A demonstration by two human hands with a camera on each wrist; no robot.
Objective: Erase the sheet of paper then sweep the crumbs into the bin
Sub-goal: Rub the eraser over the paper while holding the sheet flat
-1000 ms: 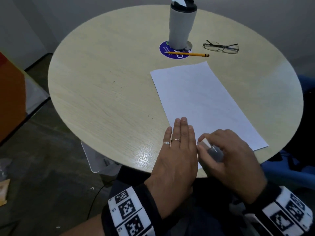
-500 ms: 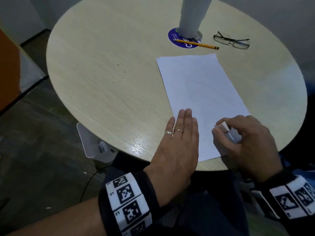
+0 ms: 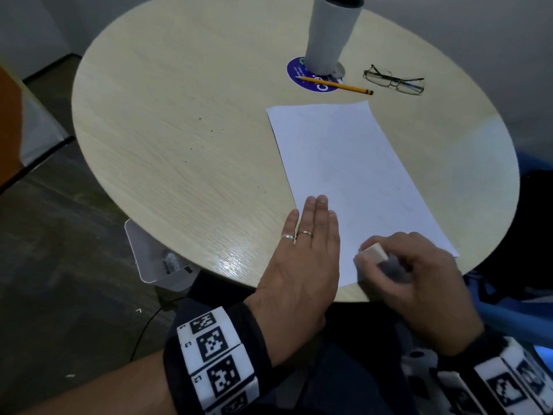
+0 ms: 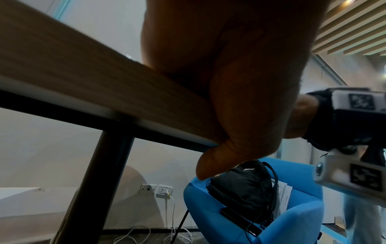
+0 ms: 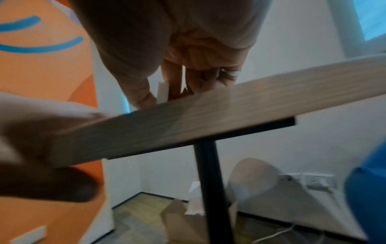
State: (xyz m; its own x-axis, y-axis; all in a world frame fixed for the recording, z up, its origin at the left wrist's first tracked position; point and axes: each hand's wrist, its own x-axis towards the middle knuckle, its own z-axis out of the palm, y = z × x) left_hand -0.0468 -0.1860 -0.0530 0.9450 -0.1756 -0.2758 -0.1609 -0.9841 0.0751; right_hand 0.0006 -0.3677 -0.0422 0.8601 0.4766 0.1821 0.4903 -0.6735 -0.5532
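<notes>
The right hand [image 3: 419,274], pinching the eraser [image 3: 374,253], has slid right along the paper [image 3: 344,163]; the left hand [image 3: 302,253] stays flat on it. A pencil [image 3: 335,84], glasses [image 3: 395,80] and a cup [image 3: 330,31] sit behind.

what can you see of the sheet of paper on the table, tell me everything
The sheet of paper is a plain white rectangle lying flat on the round wooden table, turned at a slant with its far short edge near the pencil. It looks blank apart from faint grey traces. Its near end reaches almost to the table's edge. The left hand lies flat with its fingertips on the sheet's near left edge, and the right hand holds an eraser over the near end.
</notes>
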